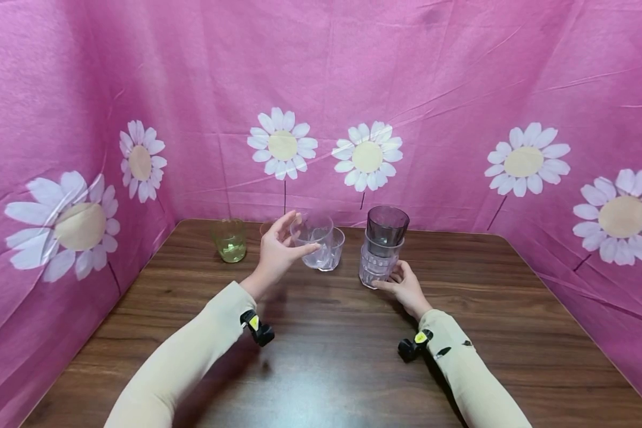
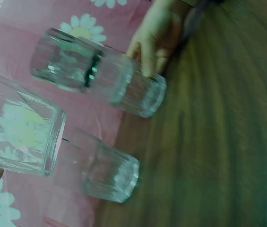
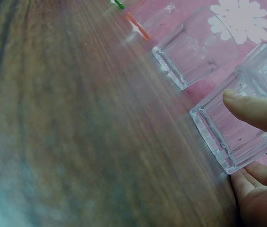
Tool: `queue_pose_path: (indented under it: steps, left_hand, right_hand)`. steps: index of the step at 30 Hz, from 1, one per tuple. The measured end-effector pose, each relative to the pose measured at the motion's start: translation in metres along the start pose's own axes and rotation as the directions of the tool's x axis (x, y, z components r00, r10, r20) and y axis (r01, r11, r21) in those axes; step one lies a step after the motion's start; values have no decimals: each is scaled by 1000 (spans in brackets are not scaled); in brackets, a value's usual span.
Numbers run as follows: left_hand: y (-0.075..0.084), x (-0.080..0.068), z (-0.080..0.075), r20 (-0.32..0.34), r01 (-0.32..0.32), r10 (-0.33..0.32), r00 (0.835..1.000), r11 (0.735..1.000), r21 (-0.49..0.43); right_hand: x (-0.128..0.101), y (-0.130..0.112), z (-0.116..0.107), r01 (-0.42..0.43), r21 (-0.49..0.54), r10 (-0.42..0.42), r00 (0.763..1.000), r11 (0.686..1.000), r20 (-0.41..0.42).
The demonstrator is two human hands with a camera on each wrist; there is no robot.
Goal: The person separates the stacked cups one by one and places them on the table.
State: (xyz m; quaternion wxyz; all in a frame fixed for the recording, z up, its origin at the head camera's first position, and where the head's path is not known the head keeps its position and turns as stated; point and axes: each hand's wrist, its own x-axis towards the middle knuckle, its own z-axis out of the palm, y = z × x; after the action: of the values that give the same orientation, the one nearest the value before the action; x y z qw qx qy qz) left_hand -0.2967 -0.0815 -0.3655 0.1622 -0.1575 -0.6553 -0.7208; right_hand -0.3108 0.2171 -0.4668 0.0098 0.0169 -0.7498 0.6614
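Note:
My left hand [image 1: 302, 233] grips a clear ribbed cup [image 1: 311, 233] by its rim and side and holds it just above the table. This cup fills the left of the left wrist view [image 2: 22, 137]. Right behind it a second clear cup [image 1: 334, 251] stands on the wood. My right hand [image 1: 389, 276] holds the base of a cup stack [image 1: 377, 267], a clear cup with a dark grey cup [image 1: 387, 224] nested on top. In the right wrist view my thumb [image 3: 254, 111] lies on the stack's clear bottom cup [image 3: 230, 137].
A green cup [image 1: 230, 241] stands at the back left of the brown wooden table [image 1: 326, 356]. An orange-rimmed cup [image 3: 140, 21] stands near it, mostly hidden behind my left hand in the head view. Pink cloth with daisies [image 1: 460, 89] walls the table on three sides.

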Motion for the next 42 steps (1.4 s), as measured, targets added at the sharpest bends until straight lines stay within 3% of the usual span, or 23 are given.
queue_pose_path:
  steps: [10, 18, 27, 42]
  left_hand:
    - [-15, -21, -27, -46, 55, -52, 998, 996, 73]
    - [-24, -33, -52, -81, 76, -72, 994, 996, 43]
    - [-31, -44, -81, -132, 150, -135, 982, 983, 106]
    - [-33, -54, -124, -262, 209, -167, 950, 968, 138]
  right_hand:
    - [-1, 0, 0, 0, -3, 0, 1000, 1000, -3]
    - [-2, -1, 0, 5, -5, -5, 1000, 1000, 2]
    - [-2, -1, 0, 5, -4, -5, 1000, 1000, -3]
    - [-1, -1, 0, 23, 3, -23, 1000, 1000, -4]
